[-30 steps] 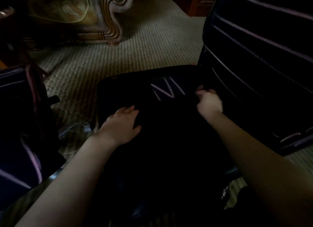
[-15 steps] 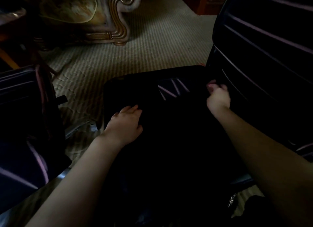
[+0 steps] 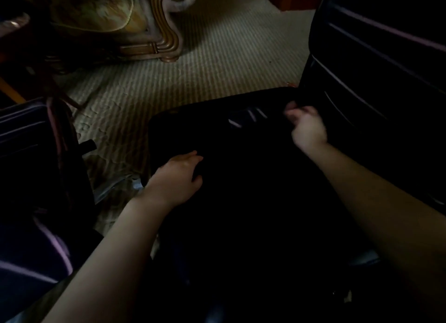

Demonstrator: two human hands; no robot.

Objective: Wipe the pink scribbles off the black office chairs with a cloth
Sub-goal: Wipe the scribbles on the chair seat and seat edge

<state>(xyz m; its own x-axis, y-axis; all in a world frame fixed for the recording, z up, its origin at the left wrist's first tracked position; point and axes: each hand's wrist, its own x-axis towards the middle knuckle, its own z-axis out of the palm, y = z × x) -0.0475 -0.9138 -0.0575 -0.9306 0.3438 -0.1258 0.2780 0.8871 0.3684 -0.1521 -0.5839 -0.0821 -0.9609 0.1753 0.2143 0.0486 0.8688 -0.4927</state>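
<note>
Seat (image 3: 241,190) of the black office chair fills the centre. It lies flat and runs away from me toward the carpet (image 3: 217,57). Its backrest (image 3: 386,57) rises at right and carries long pink lines slanting down to the right. A second chair (image 3: 29,134) at left is streaked pink too.

Left hand (image 3: 178,175) lies flat on the seat's left edge, fingers relaxed. I judge it is bracing the chair against swivel.

Right hand (image 3: 307,127) hovers over the far right of the seat, fingers curled in. The cloth is too dark to make out, so I cannot tell if they grasp it.

Pink scribbles (image 3: 248,116) sit just left of that hand, near the far edge. They are short slanted strokes, and the row runs across the seat.
</note>
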